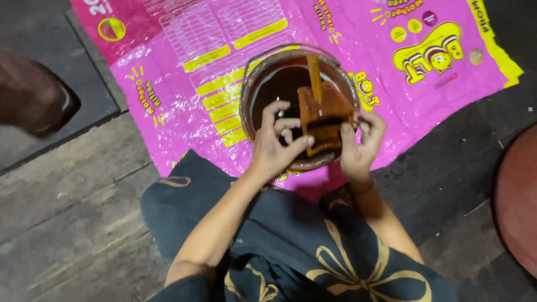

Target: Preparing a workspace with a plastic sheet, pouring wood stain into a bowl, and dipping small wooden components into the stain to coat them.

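Observation:
A round metal bucket (249, 89) with a wire handle stands on a pink plastic sack. It holds dark brown liquid. Over its near side I hold a small brown-stained wooden piece (323, 114), box-like, with a thin upright slat. My left hand (276, 146) pinches its left edge with thumb and fingers. On the right edge, my right hand (361, 146) grips it with fingertips. The piece looks wet and coated in the same brown colour.
The pink printed sack (184, 67) lies spread on a dark wooden plank floor (72, 212). My lap in dark cloth with a gold pattern (335, 257) fills the foreground. A brown rounded object (31, 95) sits at left, another reddish round one (517, 201) at right.

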